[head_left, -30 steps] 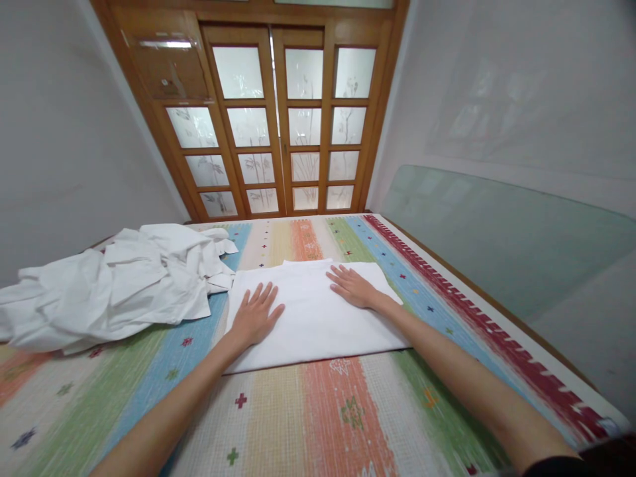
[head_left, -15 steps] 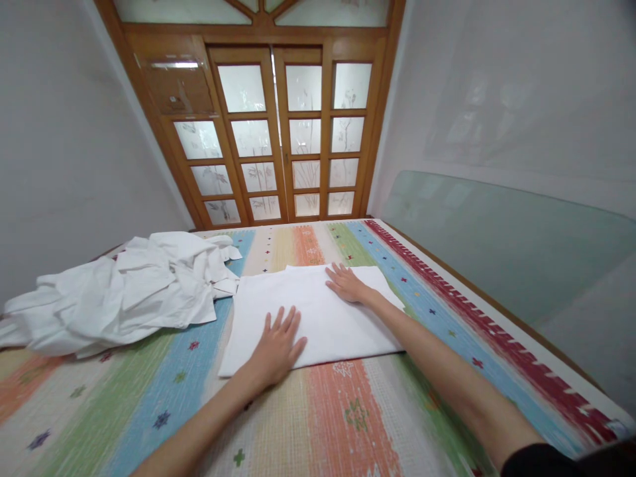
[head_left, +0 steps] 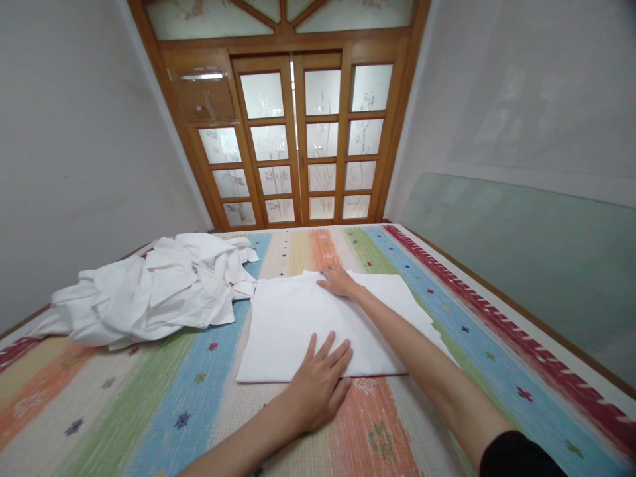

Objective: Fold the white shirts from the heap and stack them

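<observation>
A folded white cloth lies flat on the striped cover. My left hand rests over its near edge, fingers spread and stretched out across the fabric, palm partly on the cover. At the far edge of the same cloth is my right hand, its forearm crossing the cloth's right part. The right fingers are bent slightly and the thumb stands apart from them; the fingertips touch the far edge. To the left, a crumpled heap of white cloth lies close to the folded piece's far left corner.
The striped cover has coloured bands and small star patterns. A pale green panel runs along the right side by the wall. Beyond the far edge stands a wooden door with glass panes.
My left hand has slid right and nearer along the folded cloth. My right hand has moved to the cloth's far edge, its fingers less spread. The view has shifted slightly left.
</observation>
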Motion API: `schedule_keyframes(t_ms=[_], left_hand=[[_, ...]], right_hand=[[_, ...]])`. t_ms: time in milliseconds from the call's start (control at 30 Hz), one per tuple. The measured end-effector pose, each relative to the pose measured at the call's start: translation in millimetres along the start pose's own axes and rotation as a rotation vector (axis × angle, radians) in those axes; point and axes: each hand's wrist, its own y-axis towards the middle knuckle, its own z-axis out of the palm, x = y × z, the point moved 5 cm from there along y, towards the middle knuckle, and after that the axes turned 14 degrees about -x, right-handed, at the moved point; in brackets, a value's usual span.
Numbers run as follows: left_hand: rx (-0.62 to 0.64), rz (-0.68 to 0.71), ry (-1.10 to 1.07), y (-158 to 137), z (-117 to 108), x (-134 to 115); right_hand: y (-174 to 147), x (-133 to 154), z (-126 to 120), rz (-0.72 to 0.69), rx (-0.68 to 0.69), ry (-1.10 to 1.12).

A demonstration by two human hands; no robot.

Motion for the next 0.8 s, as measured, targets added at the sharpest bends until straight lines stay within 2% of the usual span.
schedule_keyframes(t_ms=[300, 533, 667, 800], left_hand=[[-0.008, 0.025, -0.121, 16, -1, -9], [0.023, 0.080, -0.183, 31, -3, -22], [0.024, 0.150, -0.123, 35, 1, -27], [0.021, 0.219, -0.027, 35, 13, -28]], right_hand=[[18, -20, -3, 0.006, 0.106, -0.049], [30, -35, -4, 0.045, 0.242, 0.103], [29, -43, -7, 0.000, 0.236, 0.160], [22, -52, -9, 0.016, 0.194, 0.200]])
